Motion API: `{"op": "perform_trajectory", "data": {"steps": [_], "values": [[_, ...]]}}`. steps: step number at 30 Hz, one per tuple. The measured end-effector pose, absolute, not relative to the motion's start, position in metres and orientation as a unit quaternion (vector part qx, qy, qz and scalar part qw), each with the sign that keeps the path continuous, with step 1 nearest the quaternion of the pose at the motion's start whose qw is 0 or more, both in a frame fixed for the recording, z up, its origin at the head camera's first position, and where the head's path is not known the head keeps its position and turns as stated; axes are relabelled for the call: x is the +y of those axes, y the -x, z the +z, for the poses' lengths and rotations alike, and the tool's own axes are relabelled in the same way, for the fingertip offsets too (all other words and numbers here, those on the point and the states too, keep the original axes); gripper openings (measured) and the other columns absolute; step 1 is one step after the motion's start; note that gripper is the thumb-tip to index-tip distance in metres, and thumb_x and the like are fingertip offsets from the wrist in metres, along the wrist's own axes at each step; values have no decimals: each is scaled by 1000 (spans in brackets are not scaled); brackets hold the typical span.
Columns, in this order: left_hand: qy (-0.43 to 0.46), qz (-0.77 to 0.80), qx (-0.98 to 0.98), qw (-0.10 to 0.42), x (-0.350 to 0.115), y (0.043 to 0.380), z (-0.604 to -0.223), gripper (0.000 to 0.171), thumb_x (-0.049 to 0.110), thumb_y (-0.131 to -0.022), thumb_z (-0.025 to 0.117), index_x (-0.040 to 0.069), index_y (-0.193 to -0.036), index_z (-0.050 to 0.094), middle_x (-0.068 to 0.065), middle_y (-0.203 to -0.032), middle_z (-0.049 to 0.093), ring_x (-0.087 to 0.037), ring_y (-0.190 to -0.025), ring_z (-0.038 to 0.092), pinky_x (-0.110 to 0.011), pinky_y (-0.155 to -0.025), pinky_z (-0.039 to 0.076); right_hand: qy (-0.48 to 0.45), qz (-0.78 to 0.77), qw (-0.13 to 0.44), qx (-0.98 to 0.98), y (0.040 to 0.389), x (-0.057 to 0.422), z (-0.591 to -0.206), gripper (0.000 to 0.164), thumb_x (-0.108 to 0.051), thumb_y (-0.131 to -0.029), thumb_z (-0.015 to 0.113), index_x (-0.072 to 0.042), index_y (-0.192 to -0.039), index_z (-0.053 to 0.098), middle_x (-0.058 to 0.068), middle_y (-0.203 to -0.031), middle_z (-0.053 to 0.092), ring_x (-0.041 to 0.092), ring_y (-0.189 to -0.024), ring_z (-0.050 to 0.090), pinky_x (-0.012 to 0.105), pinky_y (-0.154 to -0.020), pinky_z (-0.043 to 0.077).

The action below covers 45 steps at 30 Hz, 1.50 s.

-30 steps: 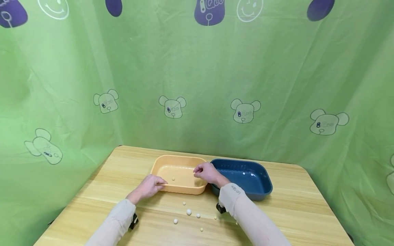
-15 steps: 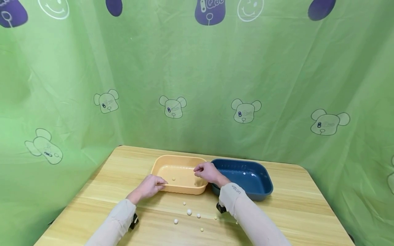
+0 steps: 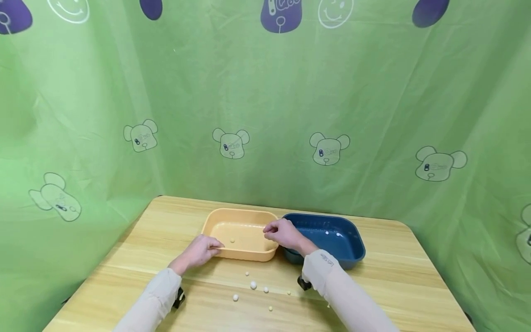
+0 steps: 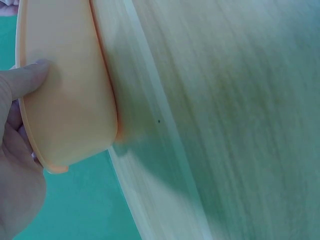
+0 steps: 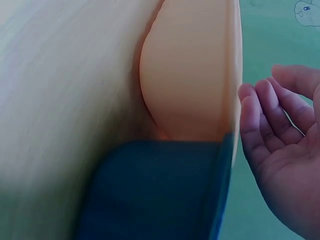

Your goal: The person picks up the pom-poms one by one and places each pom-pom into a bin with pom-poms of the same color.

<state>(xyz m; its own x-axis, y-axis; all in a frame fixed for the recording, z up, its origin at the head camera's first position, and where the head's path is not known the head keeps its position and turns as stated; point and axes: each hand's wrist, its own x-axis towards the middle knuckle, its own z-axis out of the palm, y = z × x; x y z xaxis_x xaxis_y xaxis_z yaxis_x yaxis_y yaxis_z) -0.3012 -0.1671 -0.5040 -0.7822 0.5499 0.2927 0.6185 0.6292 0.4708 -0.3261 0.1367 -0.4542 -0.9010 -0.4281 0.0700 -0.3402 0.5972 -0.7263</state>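
Note:
My left hand (image 3: 200, 251) grips the near left edge of an orange plastic basin (image 3: 249, 256). In the left wrist view its thumb (image 4: 30, 80) lies on the basin's outer wall and the fingers go behind the rim. Over the basin's right end hangs my right hand (image 3: 284, 234), palm turned inward. The right wrist view shows that hand (image 5: 282, 137) with loosely bent fingers, thumb apart, and nothing visible between them. One small pale ball (image 3: 232, 240) lies on the basin floor.
Against the orange basin's right side stands a dark blue basin (image 3: 350, 263) with small white balls (image 3: 327, 233) inside. Several white and yellowish balls (image 3: 253, 285) are scattered on the wooden table (image 3: 394, 281) in front. A green curtain (image 3: 265, 184) hangs behind.
My right hand and forearm have shifted slightly to the right, and the fingers have lifted a little. The left hand keeps its grip on the orange basin.

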Motion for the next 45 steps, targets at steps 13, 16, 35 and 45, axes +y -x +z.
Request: {"op": "perform_trajectory", "data": {"steps": [13, 16, 35, 45], "values": [[316, -289, -902, 54, -166, 298, -501, 11, 3, -83, 69, 9, -91, 74, -3, -91, 72, -19, -85, 68, -33, -77, 55, 231, -376, 49, 896, 297, 170, -439, 9, -12, -87, 66, -9, -94, 70, -5, -82, 64, 10, -76, 59, 25, -70, 51], [315, -288, -903, 55, -166, 298, -501, 11, 3, -83, 69, 10, -91, 74, -3, -91, 72, -19, -84, 68, -34, -77, 55, 241, -372, 48, 895, 292, 179, -442, 9, -11, -87, 66, -8, -94, 71, -6, -81, 64, 9, -75, 59, 24, -69, 51], [339, -278, -895, 79, -167, 300, -503, 9, 3, -82, 70, 8, -89, 74, -3, -90, 72, -18, -83, 68, -31, -76, 55, 311, -340, 61, 885, 244, 207, -469, 9, -4, -83, 68, -3, -92, 70, -8, -79, 65, 3, -72, 58, 22, -64, 52], [334, -288, -895, 65, -166, 298, -502, 10, 3, -82, 70, 9, -89, 74, -3, -90, 72, -17, -82, 68, -30, -76, 55, 316, -346, 120, 875, 231, 217, -491, 10, -3, -80, 69, -5, -90, 69, -9, -77, 63, 1, -71, 57, 20, -63, 52]]}}
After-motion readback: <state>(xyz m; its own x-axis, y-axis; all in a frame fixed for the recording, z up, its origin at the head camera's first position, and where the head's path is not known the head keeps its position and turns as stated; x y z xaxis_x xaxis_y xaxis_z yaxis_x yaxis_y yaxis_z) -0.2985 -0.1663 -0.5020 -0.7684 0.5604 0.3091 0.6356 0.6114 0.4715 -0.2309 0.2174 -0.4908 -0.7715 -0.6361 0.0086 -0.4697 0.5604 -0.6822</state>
